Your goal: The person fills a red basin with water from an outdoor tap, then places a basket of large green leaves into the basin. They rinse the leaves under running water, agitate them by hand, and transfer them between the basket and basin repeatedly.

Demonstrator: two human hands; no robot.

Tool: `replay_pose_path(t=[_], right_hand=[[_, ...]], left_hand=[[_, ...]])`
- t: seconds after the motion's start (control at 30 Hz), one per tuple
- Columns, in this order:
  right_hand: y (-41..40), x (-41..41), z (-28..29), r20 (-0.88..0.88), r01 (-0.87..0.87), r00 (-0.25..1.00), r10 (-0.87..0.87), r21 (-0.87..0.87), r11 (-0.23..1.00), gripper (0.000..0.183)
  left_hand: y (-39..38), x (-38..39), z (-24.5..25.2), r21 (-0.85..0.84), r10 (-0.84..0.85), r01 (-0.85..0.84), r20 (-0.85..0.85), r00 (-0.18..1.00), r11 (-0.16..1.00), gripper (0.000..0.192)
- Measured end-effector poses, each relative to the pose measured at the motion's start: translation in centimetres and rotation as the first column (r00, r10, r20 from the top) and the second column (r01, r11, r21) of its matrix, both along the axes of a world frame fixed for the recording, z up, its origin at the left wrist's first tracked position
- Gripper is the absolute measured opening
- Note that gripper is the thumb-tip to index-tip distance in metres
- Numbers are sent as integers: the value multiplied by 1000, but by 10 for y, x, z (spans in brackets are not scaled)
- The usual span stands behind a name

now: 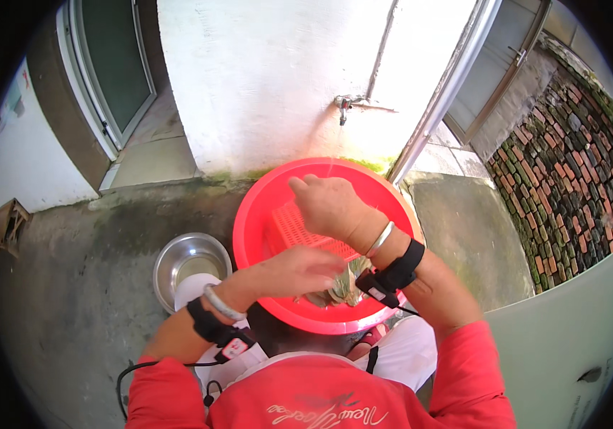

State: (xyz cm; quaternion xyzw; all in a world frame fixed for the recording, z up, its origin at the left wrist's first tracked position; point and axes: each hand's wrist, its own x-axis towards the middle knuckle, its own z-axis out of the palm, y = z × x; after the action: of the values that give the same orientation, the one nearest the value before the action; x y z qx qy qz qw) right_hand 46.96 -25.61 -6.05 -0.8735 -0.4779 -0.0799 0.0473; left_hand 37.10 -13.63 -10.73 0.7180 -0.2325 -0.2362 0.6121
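Observation:
A large red plastic basin [247, 225] stands on the ground before me, with a red perforated plastic basket [291, 228] inside it. My right hand [328, 206] is raised over the basket, its fingers curled; whether it holds anything cannot be made out. Lower and to the left, my left hand [298, 271] reaches across the basin, slightly blurred, its fingers extended and no held object visible. Beside its fingertips lie greenish-brown leafy pieces [343, 289] in the near part of the basin, partly hidden by my right wrist.
A wall tap [344, 110] runs a thin stream down toward the basin. A steel bowl [164, 265] with some liquid stands at the left. A white wall [263, 96] rises behind, and a pale green panel [558, 327] borders the right.

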Motion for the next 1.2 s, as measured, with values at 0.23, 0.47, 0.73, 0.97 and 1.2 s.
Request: replay_pose_path(t=[0.23,0.47,0.73,0.97,1.2], right_hand=[[-58,-16,-40,-633,-71,682,366,441,895,29],[-79,-46,-53,-726,15,596,344,438,899,34],[-93,-53,-56,-738,61,592,324,443,895,39],[-88,-53,-64,-738,96,592,323,463,881,43],[-65,-37,-70,-725,237,648,233,482,843,47]], left_hand=[[-18,21,71,24,37,-81,742,669,996,39],[-39,38,54,433,-331,102,495,803,896,53],[-59,33,40,440,-376,69,664,646,895,52],[-56,21,28,433,-349,-39,774,528,901,57],[-61,18,20,246,-124,-246,897,424,938,70]])
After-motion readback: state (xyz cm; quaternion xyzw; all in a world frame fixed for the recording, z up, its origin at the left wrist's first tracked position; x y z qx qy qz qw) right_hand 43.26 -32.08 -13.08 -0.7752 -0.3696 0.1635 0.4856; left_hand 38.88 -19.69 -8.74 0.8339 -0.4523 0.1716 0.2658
